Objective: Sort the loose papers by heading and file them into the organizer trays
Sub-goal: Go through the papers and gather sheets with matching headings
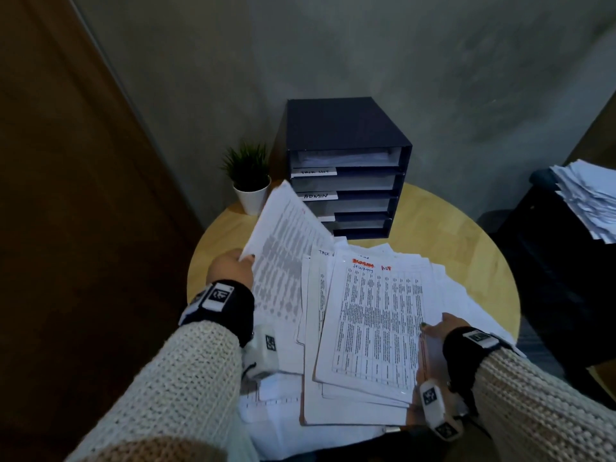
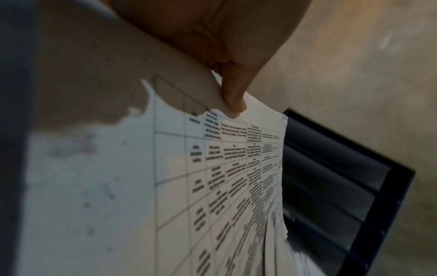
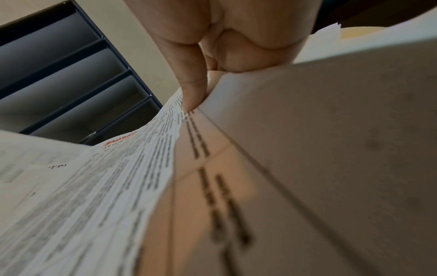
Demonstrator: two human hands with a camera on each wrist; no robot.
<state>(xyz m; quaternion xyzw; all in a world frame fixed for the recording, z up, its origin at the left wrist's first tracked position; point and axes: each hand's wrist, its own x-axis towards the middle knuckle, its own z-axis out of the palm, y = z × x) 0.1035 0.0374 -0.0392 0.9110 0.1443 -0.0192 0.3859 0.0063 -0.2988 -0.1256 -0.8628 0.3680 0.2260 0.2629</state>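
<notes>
A messy pile of loose papers (image 1: 336, 398) printed with tables covers the near half of a round wooden table (image 1: 443, 228). My left hand (image 1: 233, 266) pinches the edge of a lifted sheaf of sheets (image 1: 283, 258), tilted up toward the dark blue organizer (image 1: 346, 135); the thumb (image 2: 232, 97) presses those sheets (image 2: 212, 186). My right hand (image 1: 440, 328) pinches the right edge of a top sheaf (image 1: 376, 321) bearing an orange-marked heading (image 1: 363, 263); its thumb (image 3: 194, 93) lies on the printed face (image 3: 132, 177). The organizer trays carry labels "TASK LIST" (image 1: 313, 172) and "ADMIN" (image 1: 316, 196).
A small potted plant (image 1: 250, 181) stands left of the organizer, close to the lifted sheaf. Another stack of papers (image 1: 586, 198) lies on a dark unit at the right. A brown door (image 1: 66, 195) and a grey wall lie behind.
</notes>
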